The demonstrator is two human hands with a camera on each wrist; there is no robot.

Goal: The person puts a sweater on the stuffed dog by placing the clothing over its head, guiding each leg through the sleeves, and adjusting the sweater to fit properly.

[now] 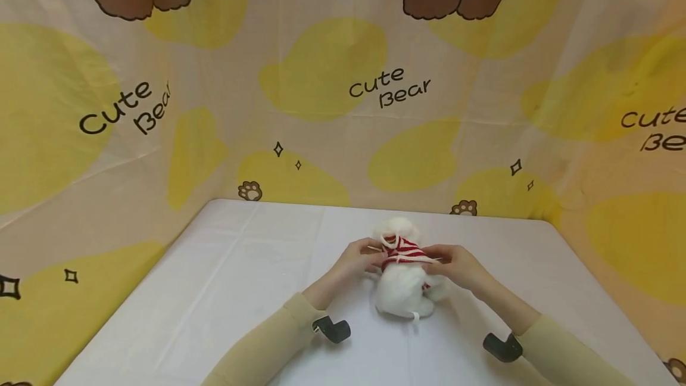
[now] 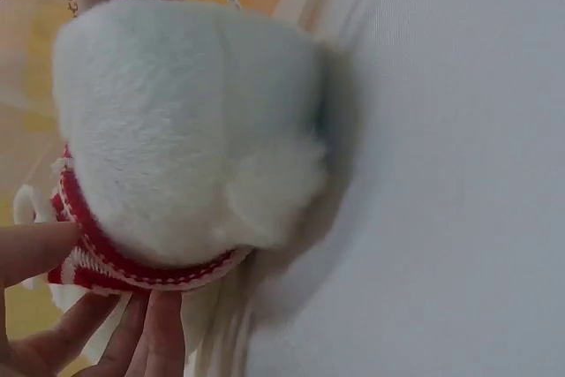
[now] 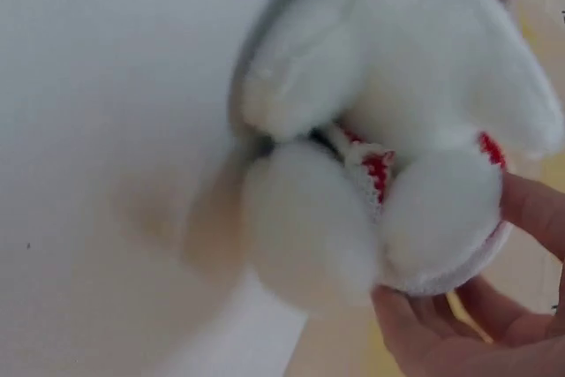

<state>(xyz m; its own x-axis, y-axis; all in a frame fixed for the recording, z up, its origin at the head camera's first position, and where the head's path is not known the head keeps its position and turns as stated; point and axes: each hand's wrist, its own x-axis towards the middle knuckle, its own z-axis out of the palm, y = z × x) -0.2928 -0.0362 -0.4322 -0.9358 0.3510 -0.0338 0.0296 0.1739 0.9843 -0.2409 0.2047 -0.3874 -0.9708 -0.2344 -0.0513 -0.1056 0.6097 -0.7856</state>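
Before you, a white plush toy (image 1: pixel 402 293) sits on the white tabletop (image 1: pixel 268 261), right of the middle in the head view, with its head end (image 1: pixel 398 228) towards the far edge and its rounded rump nearest you. It wears a red-and-white striped knitted garment (image 1: pixel 408 250) round its upper body, and a white cord loop (image 1: pixel 391 242) shows at the neck; its face is hidden. Your left hand (image 1: pixel 360 259) is clamped on the left side of the garment: the left wrist view shows your thumb on one side of the knit and your fingers on the other, close to the ribbed red hem (image 2: pixel 115 262). Your right hand (image 1: pixel 458 264) pinches the garment's right side between thumb and fingers, and in the right wrist view these lie against the white underside too, next to a plump limb (image 3: pixel 446 218). A bit of red-and-white knit (image 3: pixel 375 169) shows between the limbs there. A small white tag (image 1: pixel 415 317) sticks out from the rump towards you. Your beige sleeves (image 1: pixel 262 344) reach to the wrists, each with a black wrist mount (image 1: pixel 334 331) beside its cuff. Behind the table hangs a cream and yellow backdrop (image 1: pixel 321 82) printed with brown bears, paw prints and the words "Cute Bear".
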